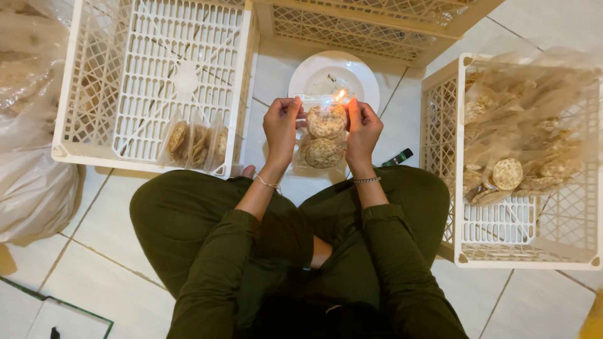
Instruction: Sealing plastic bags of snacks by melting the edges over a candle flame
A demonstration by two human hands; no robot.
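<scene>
Crackers in a clear plastic packet (324, 139) sit between my two hands, held up over the tiled floor (119, 251) just ahead of my crossed legs in dark green trousers (207, 220). I see two round, speckled crackers stacked one above the other inside the packet. My left hand (281, 127) pinches the packet's upper left edge, fingers closed on the plastic, a thin bracelet at the wrist. My right hand (362, 133) grips the upper right edge the same way, fingers together on the film, with a chain bracelet on that wrist. At the packet's top edge, between my fingertips, I see a small flame (340, 95) burning right against the plastic. Just beside my right knee a dark lighter (397, 157) lies on the tiles. Beyond the packet a white plate (352, 72) rests on the floor, and I cannot tell what stands on it. To my left a white plastic crate (151, 44) holds a few filled packets (196, 145) leaning at its near wall. To my right a second white crate (521, 232) is piled with more packets of crackers (521, 157). Further left, bulging clear bags (28, 157) lie against the crate. Farthest from me, a cream crate (377, 28) stands past the plate.
</scene>
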